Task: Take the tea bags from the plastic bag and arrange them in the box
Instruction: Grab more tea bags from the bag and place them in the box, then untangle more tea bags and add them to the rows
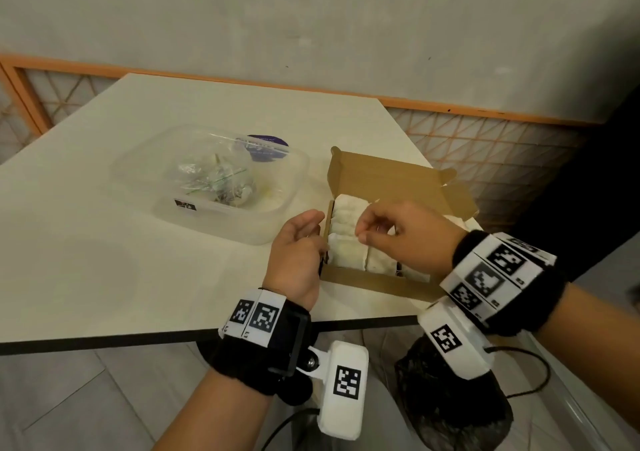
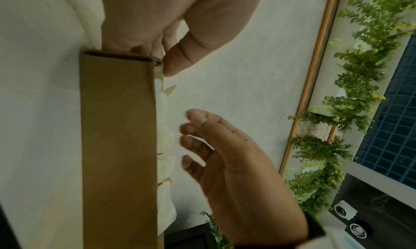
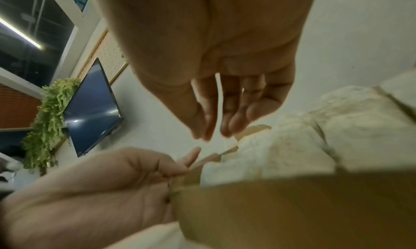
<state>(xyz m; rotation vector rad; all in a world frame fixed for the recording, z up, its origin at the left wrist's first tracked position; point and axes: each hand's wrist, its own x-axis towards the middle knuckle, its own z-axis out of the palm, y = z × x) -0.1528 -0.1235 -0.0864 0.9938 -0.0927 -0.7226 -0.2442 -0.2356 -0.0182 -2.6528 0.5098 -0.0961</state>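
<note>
My left hand (image 1: 298, 253) grips one brown cardboard box (image 1: 375, 282) at its corner; my right hand (image 1: 398, 239), grip released, hovers over soft white tea bags (image 1: 346, 246), too bunched to count.

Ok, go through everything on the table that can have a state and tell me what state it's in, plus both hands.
Cardboard box: open, lid flap raised, on the table.
Tea bags: packed in rows inside the box.
Clear plastic container: uncovered, on the table left of the box.
Plastic bag: crumpled inside the container.
Left hand: grips the box's left wall.
Right hand: hovers over the tea bags, fingers loosely bent, holding nothing.
</note>
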